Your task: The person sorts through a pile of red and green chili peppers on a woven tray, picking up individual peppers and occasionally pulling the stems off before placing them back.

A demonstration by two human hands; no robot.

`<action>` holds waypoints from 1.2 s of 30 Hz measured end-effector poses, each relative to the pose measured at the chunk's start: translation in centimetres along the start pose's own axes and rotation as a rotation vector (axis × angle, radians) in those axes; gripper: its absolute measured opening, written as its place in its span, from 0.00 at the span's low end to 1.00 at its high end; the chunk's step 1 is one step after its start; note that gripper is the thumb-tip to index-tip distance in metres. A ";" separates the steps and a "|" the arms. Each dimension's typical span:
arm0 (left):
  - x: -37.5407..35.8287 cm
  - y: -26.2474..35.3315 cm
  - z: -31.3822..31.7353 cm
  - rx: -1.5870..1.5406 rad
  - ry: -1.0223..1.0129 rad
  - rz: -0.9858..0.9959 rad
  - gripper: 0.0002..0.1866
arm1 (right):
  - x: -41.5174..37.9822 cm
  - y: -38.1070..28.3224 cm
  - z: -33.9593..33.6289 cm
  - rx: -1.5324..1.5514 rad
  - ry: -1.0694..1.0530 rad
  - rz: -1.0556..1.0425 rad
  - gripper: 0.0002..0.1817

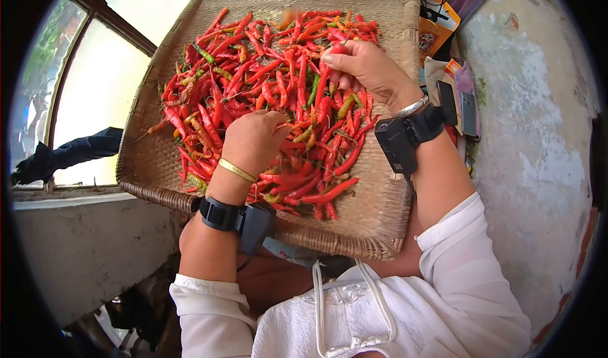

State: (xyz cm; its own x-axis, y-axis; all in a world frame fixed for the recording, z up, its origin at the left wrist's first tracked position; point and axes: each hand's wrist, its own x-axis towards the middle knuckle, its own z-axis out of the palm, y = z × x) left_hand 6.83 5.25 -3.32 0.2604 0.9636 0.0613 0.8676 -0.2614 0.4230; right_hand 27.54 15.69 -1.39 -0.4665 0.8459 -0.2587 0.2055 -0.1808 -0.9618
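Both hands work in a heap of chillies (pixel 266 86) spread across a woven tray (pixel 380 200) that rests on the person's lap, its far corner toward a window (pixel 95 86). The left hand (pixel 253 141) lies knuckles-up on the middle of the heap, fingers curled down among the pods; what it grips, if anything, I cannot tell. The right hand (pixel 364 67) is further out, fingers pinched together on a red chilli (pixel 323 79), which hangs from the fingertips with its long axis running near to far, the tip pointing back toward the person. The hands are apart, with pods between them. The heap lies mostly on the tray's middle and far half, with a few pods close to the near rim. The likeliest mishap, as I judge it, is pods sliding off that near edge if the tray tips on the knees; a loose pinch could also drop the held chilli back into the heap, where it would be lost among the rest.
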 end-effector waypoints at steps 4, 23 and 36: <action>-0.3 -1.4 0.2 0.025 0.013 -0.019 0.08 | 0.8 0.3 -0.1 0.135 0.171 -0.163 0.25; -0.8 -2.8 -3.9 -0.389 -0.288 -0.094 0.08 | 1.6 5.3 4.4 -1.201 -0.192 -0.229 0.20; 0.6 -6.3 -8.5 -1.053 0.057 -0.276 0.08 | 1.0 5.3 5.6 -1.166 -0.086 -0.450 0.09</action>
State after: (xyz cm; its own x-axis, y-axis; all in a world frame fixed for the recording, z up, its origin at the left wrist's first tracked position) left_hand -2.10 7.94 1.67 0.0688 0.9898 -0.1248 0.0886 0.1185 0.9890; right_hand 23.40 12.74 -7.25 -0.7384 0.6739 0.0243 0.6315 0.7036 -0.3258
